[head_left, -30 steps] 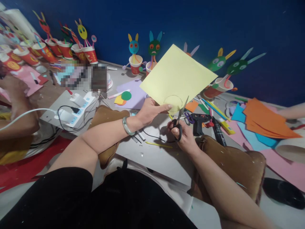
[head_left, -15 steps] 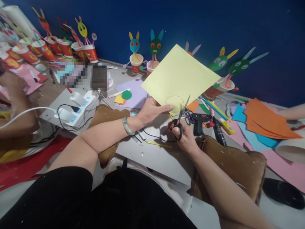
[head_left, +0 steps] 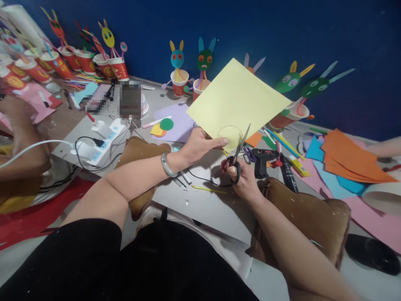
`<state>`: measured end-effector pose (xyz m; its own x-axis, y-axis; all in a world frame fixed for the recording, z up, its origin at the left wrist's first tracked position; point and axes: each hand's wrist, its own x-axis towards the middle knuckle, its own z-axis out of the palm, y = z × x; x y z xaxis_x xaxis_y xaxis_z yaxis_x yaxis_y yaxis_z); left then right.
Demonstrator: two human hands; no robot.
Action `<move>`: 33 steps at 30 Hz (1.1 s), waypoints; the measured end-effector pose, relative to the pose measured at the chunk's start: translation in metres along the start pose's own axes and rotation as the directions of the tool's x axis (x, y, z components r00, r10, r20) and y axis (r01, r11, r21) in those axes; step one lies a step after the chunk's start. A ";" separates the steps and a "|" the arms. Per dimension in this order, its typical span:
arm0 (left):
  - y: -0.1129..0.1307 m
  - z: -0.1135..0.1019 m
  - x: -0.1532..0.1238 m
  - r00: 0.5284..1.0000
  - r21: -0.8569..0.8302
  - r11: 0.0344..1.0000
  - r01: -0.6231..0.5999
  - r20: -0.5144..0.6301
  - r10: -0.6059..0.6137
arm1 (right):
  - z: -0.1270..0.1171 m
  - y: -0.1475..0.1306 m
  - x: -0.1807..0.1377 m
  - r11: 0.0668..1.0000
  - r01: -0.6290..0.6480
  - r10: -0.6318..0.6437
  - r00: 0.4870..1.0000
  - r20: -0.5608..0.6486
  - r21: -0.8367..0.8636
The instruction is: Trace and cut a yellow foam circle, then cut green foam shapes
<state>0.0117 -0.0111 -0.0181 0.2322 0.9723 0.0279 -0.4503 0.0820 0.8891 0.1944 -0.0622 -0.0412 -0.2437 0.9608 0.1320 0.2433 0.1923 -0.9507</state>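
My left hand [head_left: 200, 146] pinches the lower corner of a pale yellow sheet of paper [head_left: 238, 98], thumb on top and the other fingers mostly behind it. A circle is drawn near that corner, partly under my thumb. My right hand [head_left: 242, 177] is closed on black-handled scissors [head_left: 235, 169], fingers in the loops. Their blades point up at the right side of the drawn circle; whether they are cutting into the paper I cannot tell. Below the hands lies a thin yellow strip [head_left: 208, 190] on the white table [head_left: 194, 209].
A black glue gun [head_left: 261, 161] and markers lie right of the scissors. Orange sheets [head_left: 347, 156] are stacked further right. A power strip [head_left: 108, 142] is at left, near brown cushions [head_left: 300, 221]. Paper-cup figures [head_left: 179, 81] line the blue wall. Other people's arms [head_left: 23, 129] reach in at both sides.
Almost nothing differs. My hands, the paper and the scissors keep nearly the same place, and the view has shifted very slightly.
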 end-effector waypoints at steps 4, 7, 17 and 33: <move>-0.001 -0.001 0.001 1.000 0.025 0.999 -0.022 0.008 0.022 | 0.000 0.003 -0.001 1.000 -0.012 0.012 1.000 -0.001 0.016; 0.000 -0.002 0.001 1.000 0.030 0.999 -0.018 0.003 0.018 | 0.000 0.005 -0.001 0.999 -0.030 0.030 1.000 0.005 0.026; 0.001 -0.001 0.000 1.000 0.034 0.999 -0.020 -0.001 0.020 | 0.000 0.003 -0.002 0.999 -0.045 0.045 0.999 0.011 0.023; 0.006 0.001 0.000 1.000 0.033 0.999 -0.001 0.003 0.001 | 0.000 0.012 -0.003 0.999 -0.037 0.037 0.999 -0.024 -0.001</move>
<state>0.0100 -0.0109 -0.0124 0.2341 0.9718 0.0297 -0.4215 0.0739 0.9038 0.1985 -0.0629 -0.0527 -0.2123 0.9718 0.1031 0.2535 0.1566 -0.9546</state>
